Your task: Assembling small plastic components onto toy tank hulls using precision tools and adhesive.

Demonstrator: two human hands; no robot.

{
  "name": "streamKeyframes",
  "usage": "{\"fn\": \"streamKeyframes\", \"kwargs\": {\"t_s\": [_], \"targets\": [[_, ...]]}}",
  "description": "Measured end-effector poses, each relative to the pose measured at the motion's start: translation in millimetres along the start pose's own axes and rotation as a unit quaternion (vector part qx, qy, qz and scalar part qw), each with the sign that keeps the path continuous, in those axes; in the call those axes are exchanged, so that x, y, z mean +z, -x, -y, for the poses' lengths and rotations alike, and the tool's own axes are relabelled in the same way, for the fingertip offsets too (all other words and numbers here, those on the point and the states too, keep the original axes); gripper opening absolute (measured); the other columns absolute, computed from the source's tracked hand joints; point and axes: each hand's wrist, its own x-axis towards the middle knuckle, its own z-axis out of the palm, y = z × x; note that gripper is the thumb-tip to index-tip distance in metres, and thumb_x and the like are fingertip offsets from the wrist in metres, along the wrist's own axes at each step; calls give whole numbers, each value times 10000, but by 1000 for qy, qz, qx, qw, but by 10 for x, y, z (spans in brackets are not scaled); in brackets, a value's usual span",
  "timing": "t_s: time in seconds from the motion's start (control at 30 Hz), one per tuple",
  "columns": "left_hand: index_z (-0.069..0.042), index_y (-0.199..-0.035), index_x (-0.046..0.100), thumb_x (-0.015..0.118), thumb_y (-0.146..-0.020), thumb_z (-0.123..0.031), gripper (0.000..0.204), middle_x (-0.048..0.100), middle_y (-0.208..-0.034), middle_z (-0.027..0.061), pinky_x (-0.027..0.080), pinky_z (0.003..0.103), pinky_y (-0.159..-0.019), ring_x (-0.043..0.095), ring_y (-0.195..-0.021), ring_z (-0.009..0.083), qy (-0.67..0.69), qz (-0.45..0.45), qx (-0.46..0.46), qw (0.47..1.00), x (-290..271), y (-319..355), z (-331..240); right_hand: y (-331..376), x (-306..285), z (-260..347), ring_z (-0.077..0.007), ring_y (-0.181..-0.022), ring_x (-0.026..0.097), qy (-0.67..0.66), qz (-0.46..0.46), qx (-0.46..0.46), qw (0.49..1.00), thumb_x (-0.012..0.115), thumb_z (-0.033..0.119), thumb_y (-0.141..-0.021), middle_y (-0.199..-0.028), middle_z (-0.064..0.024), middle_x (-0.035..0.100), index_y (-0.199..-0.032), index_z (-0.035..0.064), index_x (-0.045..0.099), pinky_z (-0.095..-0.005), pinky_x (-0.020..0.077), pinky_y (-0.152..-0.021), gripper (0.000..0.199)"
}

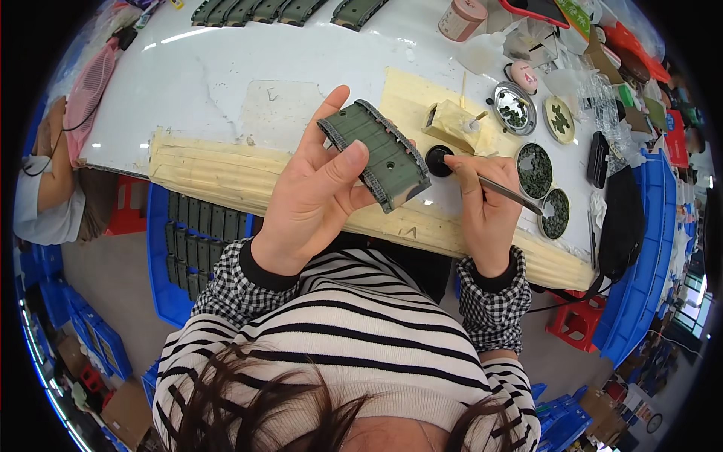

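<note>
My left hand (312, 177) holds a curved green camouflage plastic piece (376, 154) above the front of the table, with the thumb on its face and the fingers behind. The piece has dark ridged edges and a small round hole near its lower end. My right hand (488, 200) grips a slim metal tool (512, 197), like tweezers, slanting between thumb and fingers. The tool's working end is at or over a small round black dish (438, 161); my fingertips partly hide it. Right of this hand are two round tins (535, 171) (556, 213) of small dark green parts.
A masking-tape-covered block (456, 128) stands behind the black dish. Beyond it are a metal dish (514, 108) and a pale lid (559, 119) with green bits. Several green pieces (301, 9) lie at the far edge. A blue crate (169, 256) holds more. Another person's arm (56, 181) is at left.
</note>
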Motion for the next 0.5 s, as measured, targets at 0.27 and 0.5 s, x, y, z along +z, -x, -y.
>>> {"fn": "streamKeyframes", "kwargs": {"t_s": [0.27,0.5], "targets": [[-119,-1464,240,478,-989,-153,533,441,-1351,144,486,418,-1014,428,-1311,328,25,-33,11,999,9,-26,1,-5,-233,255,-229,-796,541,-89,-49,-68,992,591,89,-899,-849,-76,671,-918,15,696,-332,445,-744,130],[-114,-1436,282,504,-975,-139,512,459,-1316,134,487,407,-1002,454,-1288,311,45,-43,11,998,98,-46,65,85,-48,530,-282,-952,650,-259,-11,-70,963,540,85,-933,-998,-178,655,-1009,-28,661,-344,511,-829,182]]}}
